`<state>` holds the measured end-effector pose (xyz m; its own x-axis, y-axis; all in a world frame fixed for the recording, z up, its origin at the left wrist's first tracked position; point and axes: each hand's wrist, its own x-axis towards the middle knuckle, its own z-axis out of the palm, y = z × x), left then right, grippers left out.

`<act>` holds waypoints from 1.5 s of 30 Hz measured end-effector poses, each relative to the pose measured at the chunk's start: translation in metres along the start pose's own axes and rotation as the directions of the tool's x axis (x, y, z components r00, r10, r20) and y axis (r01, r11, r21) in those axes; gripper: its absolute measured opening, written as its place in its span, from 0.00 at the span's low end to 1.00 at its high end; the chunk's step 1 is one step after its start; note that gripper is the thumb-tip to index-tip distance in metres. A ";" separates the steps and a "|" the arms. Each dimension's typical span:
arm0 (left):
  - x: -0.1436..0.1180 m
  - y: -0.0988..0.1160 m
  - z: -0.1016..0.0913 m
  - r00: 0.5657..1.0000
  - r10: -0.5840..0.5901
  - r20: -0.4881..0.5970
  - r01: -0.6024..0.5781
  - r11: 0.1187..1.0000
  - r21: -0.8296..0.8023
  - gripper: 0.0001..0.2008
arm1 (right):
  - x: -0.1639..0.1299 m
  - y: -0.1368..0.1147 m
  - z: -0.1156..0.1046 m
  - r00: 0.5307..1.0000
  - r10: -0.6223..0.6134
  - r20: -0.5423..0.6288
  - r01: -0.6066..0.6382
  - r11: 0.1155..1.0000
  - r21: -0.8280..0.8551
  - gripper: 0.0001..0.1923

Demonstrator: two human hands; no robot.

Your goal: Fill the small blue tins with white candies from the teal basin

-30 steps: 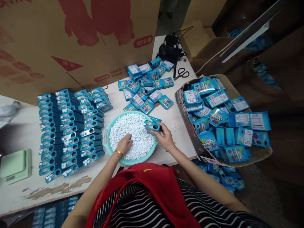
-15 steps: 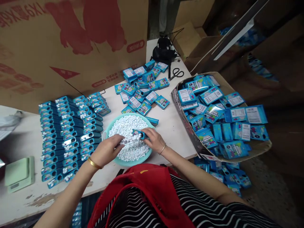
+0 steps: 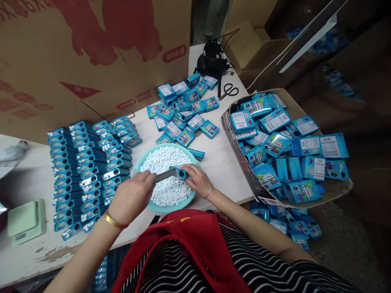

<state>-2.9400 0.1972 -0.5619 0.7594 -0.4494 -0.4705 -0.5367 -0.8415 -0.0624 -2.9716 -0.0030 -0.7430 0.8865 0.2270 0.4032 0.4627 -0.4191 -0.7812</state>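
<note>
Left grip point(image 3: 136, 191) clasps a grey strip point(image 3: 164, 176); right grip point(image 3: 199, 181), a blue box point(image 3: 179, 171).

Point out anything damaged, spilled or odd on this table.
The tabletop looks damaged near its front left edge: a ragged brown patch breaks the white surface, as if the coating has worn off. No clear spill shows around the bowl. The loose boxes lie jumbled, unlike the rows at left.

One head-worn camera (fairly near) faces forward and down over both hands point(image 3: 132, 194) point(image 3: 198, 179).
</note>
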 end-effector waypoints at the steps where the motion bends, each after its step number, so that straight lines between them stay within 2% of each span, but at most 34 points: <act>1: -0.002 -0.012 0.013 0.999 -0.046 -0.009 0.045 0.998 -0.041 0.12 | -0.001 0.001 -0.002 1.000 0.012 -0.005 -0.012 1.000 0.003 0.21; 3: -0.003 -0.035 0.047 0.989 -0.144 0.045 0.148 0.983 -0.105 0.12 | -0.002 0.004 -0.007 0.998 0.060 -0.012 -0.059 0.998 0.024 0.20; 5: 0.002 -0.046 0.087 0.967 -0.198 0.158 0.221 0.965 -0.144 0.11 | -0.002 0.006 -0.013 0.992 0.121 -0.026 -0.119 0.991 0.063 0.20; 7: 0.014 -0.042 0.124 0.963 -0.190 0.192 0.235 0.939 -0.251 0.11 | -0.001 0.008 -0.018 0.984 0.169 -0.049 -0.163 0.981 0.102 0.19; 9: 0.031 -0.027 0.153 0.974 -0.172 0.149 0.217 0.903 -0.371 0.12 | 0.000 0.009 -0.023 0.975 0.206 -0.083 -0.195 0.973 0.124 0.18; 12: 0.057 -0.003 0.180 0.979 -0.184 0.088 0.204 0.862 -0.464 0.14 | 0.001 0.010 -0.026 0.952 0.276 -0.136 -0.257 0.956 0.143 0.17; 15: 0.067 0.006 0.188 0.979 -0.197 0.049 0.191 0.818 -0.542 0.15 | -0.001 0.012 -0.025 0.922 0.349 -0.169 -0.321 0.931 0.174 0.17; 18: 0.057 -0.003 0.180 0.984 -0.175 0.006 0.142 0.779 -0.611 0.14 | -0.004 0.013 -0.025 0.909 0.375 -0.184 -0.341 0.921 0.189 0.18; 20: 0.044 -0.011 0.166 0.989 -0.143 -0.032 0.088 0.754 -0.651 0.14 | -0.006 0.013 -0.025 0.918 0.354 -0.176 -0.324 0.929 0.178 0.17; 23: 0.024 -0.022 0.132 0.989 -0.093 -0.116 -0.012 0.726 -0.688 0.15 | -0.008 0.012 -0.025 0.945 0.294 -0.143 -0.278 0.952 0.127 0.17; 26: 0.012 -0.025 0.092 0.986 -0.040 -0.162 -0.078 0.746 -0.662 0.15 | -0.008 0.010 -0.020 0.975 0.206 -0.082 -0.202 0.978 0.055 0.18; 29: 0.009 -0.021 0.056 0.989 0.050 -0.137 -0.119 0.820 -0.560 0.14 | -0.007 0.005 -0.011 0.994 0.108 -0.020 -0.108 0.994 -0.002 0.21; 31: 0.010 -0.014 0.035 0.993 0.091 -0.071 -0.113 0.894 -0.433 0.13 | -0.005 0.001 -0.005 0.998 0.067 0.005 -0.067 0.998 -0.022 0.23; 34: 0.013 0.003 0.010 0.997 0.060 0.057 -0.049 0.981 -0.186 0.11 | -0.003 -0.004 0.001 0.998 0.042 0.037 -0.042 0.999 -0.022 0.24; 36: 0.013 0.017 -0.004 0.993 0.019 0.112 -0.015 0.999 -0.041 0.09 | -0.002 -0.006 0.003 0.998 0.033 0.045 -0.032 0.999 -0.017 0.23; 38: 0.012 0.031 -0.015 0.992 0.004 0.130 -0.011 0.998 0.055 0.09 | -0.002 -0.007 0.004 0.999 0.017 0.038 -0.016 1.000 -0.017 0.23; 41: 0.009 0.042 -0.024 0.991 0.032 0.126 -0.047 0.993 0.111 0.12 | -0.003 -0.006 0.005 0.999 0.003 0.038 -0.002 1.000 -0.010 0.22; 43: 0.006 0.036 -0.022 0.994 0.032 0.100 -0.043 0.993 0.111 0.12 | -0.004 -0.006 0.004 0.999 0.017 0.048 -0.017 1.000 -0.004 0.22; 45: 0.004 0.017 -0.010 0.999 -0.012 0.047 0.008 0.997 0.071 0.11 | -0.005 -0.005 0.002 0.998 0.046 0.040 -0.047 0.999 0.006 0.21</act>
<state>-2.9429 0.1783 -0.5560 0.7476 -0.4250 -0.5104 -0.5550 -0.8219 -0.1285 -2.9787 -0.0004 -0.7426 0.9059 0.2424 0.3472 0.4209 -0.4241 -0.8019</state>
